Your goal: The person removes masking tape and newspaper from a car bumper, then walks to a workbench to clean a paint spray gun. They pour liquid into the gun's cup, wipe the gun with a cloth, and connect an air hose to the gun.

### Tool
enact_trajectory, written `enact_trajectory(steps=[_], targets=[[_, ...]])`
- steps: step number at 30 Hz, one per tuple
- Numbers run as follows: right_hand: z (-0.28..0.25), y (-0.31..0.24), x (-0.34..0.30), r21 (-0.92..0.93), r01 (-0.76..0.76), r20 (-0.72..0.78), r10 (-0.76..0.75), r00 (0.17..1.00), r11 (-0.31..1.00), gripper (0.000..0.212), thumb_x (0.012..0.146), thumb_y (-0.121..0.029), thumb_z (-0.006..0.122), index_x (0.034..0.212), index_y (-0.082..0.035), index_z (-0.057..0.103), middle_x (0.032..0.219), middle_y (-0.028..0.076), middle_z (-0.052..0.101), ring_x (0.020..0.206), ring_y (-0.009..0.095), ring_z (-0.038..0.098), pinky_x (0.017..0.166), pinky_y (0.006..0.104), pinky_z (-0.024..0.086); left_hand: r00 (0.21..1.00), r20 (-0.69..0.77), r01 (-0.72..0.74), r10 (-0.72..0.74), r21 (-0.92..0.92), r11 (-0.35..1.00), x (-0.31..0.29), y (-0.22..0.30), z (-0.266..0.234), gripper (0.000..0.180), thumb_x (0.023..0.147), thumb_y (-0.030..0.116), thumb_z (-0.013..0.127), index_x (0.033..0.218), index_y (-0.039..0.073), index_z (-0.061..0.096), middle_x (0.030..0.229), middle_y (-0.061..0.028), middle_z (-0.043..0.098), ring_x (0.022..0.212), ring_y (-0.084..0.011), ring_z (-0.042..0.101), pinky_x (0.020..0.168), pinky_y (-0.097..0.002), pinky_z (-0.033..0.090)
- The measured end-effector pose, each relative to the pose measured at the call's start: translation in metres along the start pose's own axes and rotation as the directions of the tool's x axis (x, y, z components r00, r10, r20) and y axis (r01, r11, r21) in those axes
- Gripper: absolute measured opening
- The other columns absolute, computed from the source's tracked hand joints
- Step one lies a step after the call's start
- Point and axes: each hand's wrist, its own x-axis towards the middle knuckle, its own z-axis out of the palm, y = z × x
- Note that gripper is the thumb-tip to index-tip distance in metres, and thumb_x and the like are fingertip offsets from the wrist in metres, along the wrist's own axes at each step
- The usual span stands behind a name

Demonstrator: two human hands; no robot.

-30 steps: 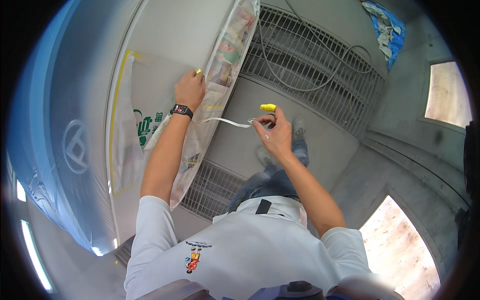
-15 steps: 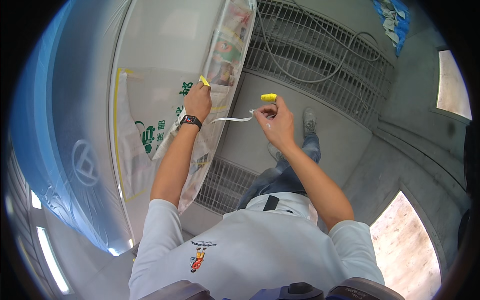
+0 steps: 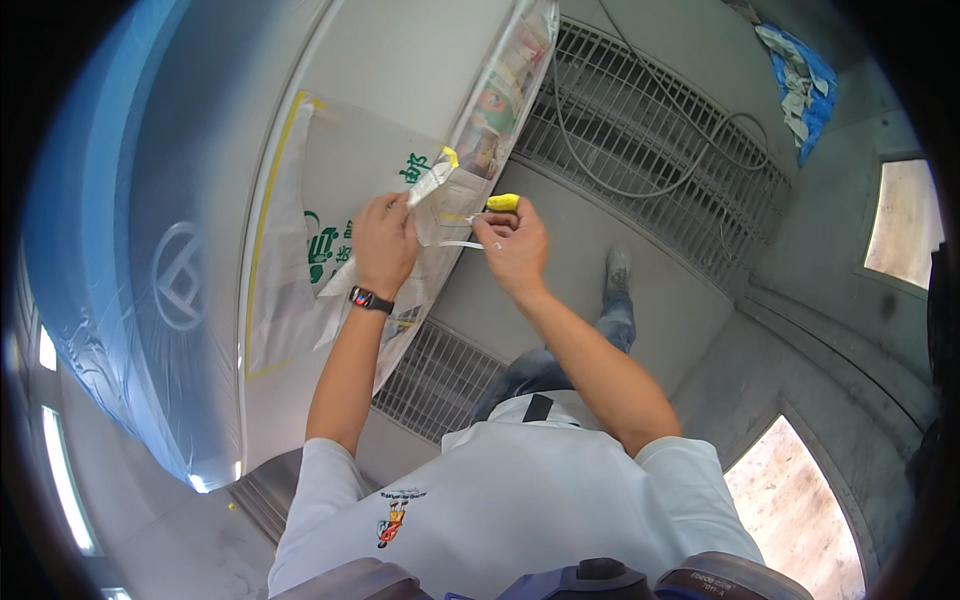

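Partly curled, left hand point(image 3: 385, 243) touches plastic sheeting point(image 3: 430, 185); right hand point(image 3: 514, 247) pinches white strip point(image 3: 460, 244).

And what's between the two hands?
In the head view, some sheeting and a thin white strip are between the left hand and right hand.

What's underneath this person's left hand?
Around the left hand, a translucent plastic sheet with green print shows; whatever lies directly beneath the palm is covered.
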Motion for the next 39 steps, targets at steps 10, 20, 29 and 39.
enact_trajectory(steps=[10,20,29,39], targets=[[0.118,0.035,-0.038,-0.273,0.009,-0.039,-0.02,0.999,0.962,0.027,0.08,-0.012,0.081,0.097,0.0,0.064,0.087,0.011,0.079,0.082,0.022,0.077,0.076,0.0346,0.059,0.882,0.275,0.447,-0.382,-0.231,0.864,-0.061,-0.025,-0.023,0.027,0.09,0.023,0.071,0.109,0.005,0.077,0.104,-0.0185,0.072,0.086,-0.0351,0.069,0.074,-0.0414,0.053],[0.117,0.077,-0.047,-0.284,-0.015,-0.071,-0.005,0.997,0.959,0.033,0.084,-0.021,0.076,0.103,-0.001,0.058,0.089,0.013,0.078,0.089,0.034,0.075,0.085,0.0438,0.056,0.692,0.519,0.711,-0.502,-0.367,0.6,-0.078,-0.04,-0.005,0.03,0.095,0.028,0.071,0.108,0.001,0.077,0.083,-0.015,0.073,0.074,-0.0198,0.07,0.067,-0.0342,0.052],[0.11,0.105,-0.045,-0.182,-0.107,0.038,0.115,0.993,0.978,0.053,0.086,-0.025,0.071,0.124,0.004,0.047,0.111,0.018,0.076,0.111,0.04,0.069,0.094,0.0439,0.053,0.808,0.395,0.586,-0.438,-0.614,0.528,-0.079,-0.04,0.027,0.032,0.094,0.023,0.076,0.114,-0.002,0.076,0.092,-0.0099,0.078,0.077,-0.013,0.068,0.071,-0.0278,0.054],[0.08,0.104,-0.053,-0.075,-0.137,0.006,0.138,0.99,0.988,0.046,0.089,-0.01,0.066,0.127,0.003,0.044,0.116,0.013,0.077,0.107,0.024,0.07,0.092,0.0332,0.053,0.93,0.06,0.365,-0.361,-0.243,0.899,-0.077,-0.024,0.038,0.02,0.094,0.023,0.069,0.09,0.005,0.072,0.085,-0.0173,0.072,0.079,-0.0379,0.07,0.07,-0.0468,0.054]])
